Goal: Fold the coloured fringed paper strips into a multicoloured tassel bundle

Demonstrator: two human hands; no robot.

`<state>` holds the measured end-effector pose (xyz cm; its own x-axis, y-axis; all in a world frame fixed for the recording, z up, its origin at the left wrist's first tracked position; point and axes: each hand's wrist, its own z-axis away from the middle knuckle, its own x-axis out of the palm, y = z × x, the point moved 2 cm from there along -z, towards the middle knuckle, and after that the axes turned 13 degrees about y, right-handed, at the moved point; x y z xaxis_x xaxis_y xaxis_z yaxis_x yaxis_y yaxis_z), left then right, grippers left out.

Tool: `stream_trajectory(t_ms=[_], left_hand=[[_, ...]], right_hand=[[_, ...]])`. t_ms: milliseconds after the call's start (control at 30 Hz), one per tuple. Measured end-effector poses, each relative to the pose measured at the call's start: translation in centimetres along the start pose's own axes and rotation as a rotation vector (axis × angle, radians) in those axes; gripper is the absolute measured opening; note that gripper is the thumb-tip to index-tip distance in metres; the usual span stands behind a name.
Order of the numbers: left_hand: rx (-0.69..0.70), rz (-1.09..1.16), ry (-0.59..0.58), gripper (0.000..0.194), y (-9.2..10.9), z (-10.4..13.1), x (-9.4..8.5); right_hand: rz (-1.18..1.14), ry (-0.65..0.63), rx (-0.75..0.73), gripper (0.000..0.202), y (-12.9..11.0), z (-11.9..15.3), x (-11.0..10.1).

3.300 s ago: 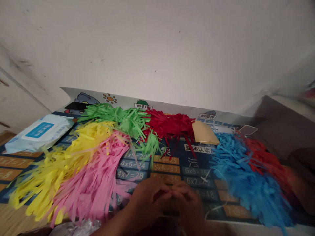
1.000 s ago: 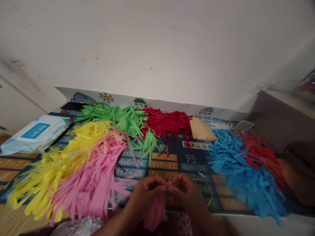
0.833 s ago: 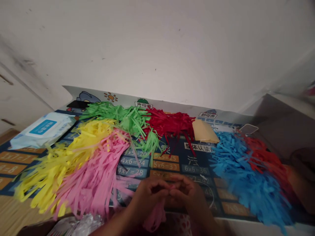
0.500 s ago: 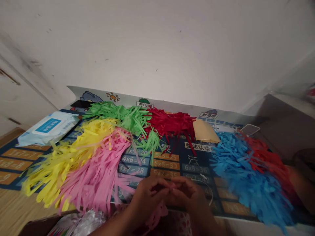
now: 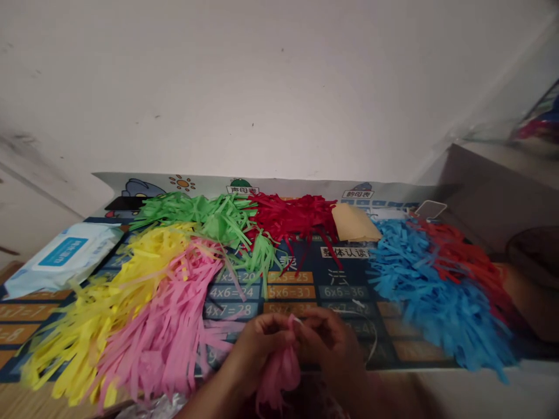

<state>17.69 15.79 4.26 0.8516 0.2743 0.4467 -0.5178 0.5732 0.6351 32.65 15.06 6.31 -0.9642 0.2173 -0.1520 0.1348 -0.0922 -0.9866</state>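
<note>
At the bottom centre, my left hand (image 5: pixel 259 343) is closed, pinching the top of a pink paper tassel (image 5: pixel 279 375) that hangs below the fingers. My right hand (image 5: pixel 329 340) is closed on the same gathered top, its fingertips meeting those of the left. To the left of my hands lies a heap of pink paper strips (image 5: pixel 174 314), overlapping yellow strips (image 5: pixel 122 297). Green strips (image 5: pixel 205 212) and dark red strips (image 5: pixel 297 215) lie farther back. Blue strips (image 5: pixel 437 297) and red strips (image 5: pixel 471 262) spread out on the right.
A printed chart mat (image 5: pixel 292 291) covers the table and bends up against the wall. A wipes packet (image 5: pixel 65 256) and a dark phone-like object (image 5: pixel 126 203) are on the left. A tan paper piece (image 5: pixel 356 224) lies behind; white cord (image 5: pixel 374 337) is beside my right hand.
The view has shifted, so the table items appear farther left. The pink tassel's top now shows upright between my fingertips, and more of its strips are visible hanging below.
</note>
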Motion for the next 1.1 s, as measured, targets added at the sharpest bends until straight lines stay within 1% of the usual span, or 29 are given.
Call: stream_trajectory(t_ms=[133, 233, 300, 400, 533, 633, 700, 767, 833, 867, 1000, 1100], left_hand=[[0.019, -0.016, 0.044, 0.038, -0.1, -0.4, -0.2], [0.079, -0.061, 0.068, 0.037, -0.1, -0.5, -0.3], [0.146, -0.123, 0.092, 0.036, 0.0, -0.5, -0.4], [0.245, -0.241, 0.108, 0.028, 0.3, -0.4, -0.3], [0.341, -0.388, 0.092, 0.017, 0.7, 0.2, -0.2], [0.464, -0.523, 0.075, 0.01, 1.0, 0.7, -0.1], [0.538, -0.595, 0.068, 0.009, 1.3, 1.0, 0.0], [0.582, -0.636, 0.062, 0.011, 1.4, 1.3, 0.1], [0.624, -0.644, 0.061, 0.012, 1.6, 1.6, 0.1], [0.656, -0.642, 0.057, 0.013, 1.6, 1.7, 0.2], [0.798, -0.636, -0.013, 0.013, 1.8, 2.1, 0.4], [0.825, -0.67, -0.007, 0.015, 1.9, 2.1, 0.3]], right_hand=[[0.075, -0.068, -0.036, 0.024, -0.2, -0.3, 0.0], [0.137, -0.077, -0.067, 0.023, -0.6, -0.4, -0.2], [0.136, -0.089, -0.071, 0.021, -0.9, -0.4, -0.2], [0.115, -0.103, -0.074, 0.018, -1.1, -0.5, -0.2], [0.098, -0.079, -0.048, 0.019, -0.5, -0.6, -0.2], [0.099, -0.095, -0.03, 0.022, 0.0, -0.7, -0.3], [0.135, -0.122, -0.061, 0.021, -0.1, -0.9, -0.4], [0.176, -0.133, -0.134, 0.016, -0.4, -0.9, -0.4], [0.187, -0.114, -0.181, 0.016, -0.5, -0.8, -0.3], [0.178, -0.096, -0.179, 0.018, -0.4, -0.7, -0.2], [0.143, 0.004, -0.119, 0.023, 0.5, -0.4, 0.0], [0.13, 0.017, -0.075, 0.024, 1.0, -0.3, -0.3]])
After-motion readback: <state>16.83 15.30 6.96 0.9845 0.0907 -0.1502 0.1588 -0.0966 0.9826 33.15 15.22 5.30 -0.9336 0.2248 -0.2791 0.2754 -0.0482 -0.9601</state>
